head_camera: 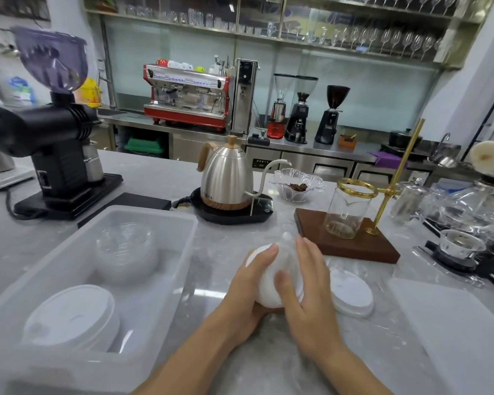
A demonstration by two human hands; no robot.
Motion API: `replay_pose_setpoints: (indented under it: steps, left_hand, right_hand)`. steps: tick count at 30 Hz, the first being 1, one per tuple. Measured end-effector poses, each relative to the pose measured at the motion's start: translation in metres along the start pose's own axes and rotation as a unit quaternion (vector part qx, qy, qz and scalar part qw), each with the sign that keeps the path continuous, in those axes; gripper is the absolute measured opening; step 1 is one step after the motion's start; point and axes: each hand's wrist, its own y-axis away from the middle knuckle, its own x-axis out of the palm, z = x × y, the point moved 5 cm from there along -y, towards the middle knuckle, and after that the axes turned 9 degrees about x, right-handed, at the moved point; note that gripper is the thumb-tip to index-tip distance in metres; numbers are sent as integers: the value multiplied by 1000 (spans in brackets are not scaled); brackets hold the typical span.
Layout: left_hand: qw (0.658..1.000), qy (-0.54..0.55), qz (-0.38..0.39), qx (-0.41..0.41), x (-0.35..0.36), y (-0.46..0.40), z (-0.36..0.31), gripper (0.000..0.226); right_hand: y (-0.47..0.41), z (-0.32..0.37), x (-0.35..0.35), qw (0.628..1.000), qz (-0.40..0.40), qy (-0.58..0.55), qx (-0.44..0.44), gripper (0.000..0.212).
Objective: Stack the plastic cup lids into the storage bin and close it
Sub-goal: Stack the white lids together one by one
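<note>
Both hands close around a stack of white lids (271, 276) above a marble counter (234, 363): the left hand (247, 286) cups the stack from below and the side, fingers curled over its top edge, while the right hand (308, 283) presses against its other side, thumb and fingers wrapped on it. Just right of the right hand, a second short pile of white lids (351, 292) lies flat on the counter. Left of the left hand stands the open translucent storage bin (154, 295), holding a nearer stack of white lids (72, 317) and, behind it, a stack of clear lids (126, 252). Lower right of the hands lies a flat translucent panel (454, 332); whether it is the bin's cover cannot be told. Beyond the hands sit a wooden pour-over stand (351, 243) with a glass beaker (345, 212), a gooseneck kettle (226, 178), and, far left, a black grinder (52, 138).
</note>
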Motion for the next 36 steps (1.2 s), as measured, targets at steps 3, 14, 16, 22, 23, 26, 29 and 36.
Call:
replay_pose_setpoints:
  steps: [3,14,16,22,23,26,29,36]
  left_hand:
    - [1000,-7,-1,4,-1,0,-1,77]
    - [999,-19,-9,33,1,4,-8,65]
    - [999,-13,-7,42,3,5,-10,65]
    - [998,-21,-20,62,-1,3,-10,57]
    - [998,-22,-24,62,-2,3,-10,55]
    - [997,-38,-14,70,-2,3,-11,48]
    - [995,-62,-1,84,0,4,-11,48]
    - [987,-98,23,127,2,8,-16,54]
  right_hand:
    - [1,-3,8,999,41,-13,11,75]
    - [2,4,-8,1000,-7,23,6,91]
    - [1,4,-10,1000,-8,-3,27,92]
    - [-1,1,-13,993,-27,-73,83,70]
    - [-1,0,-14,992,-25,-85,89,66]
    - [-2,-2,-13,986,-11,-130,105,67]
    - [-2,-3,-14,980,-6,-159,116,77]
    - [3,-2,-14,980,35,-156,116,84]
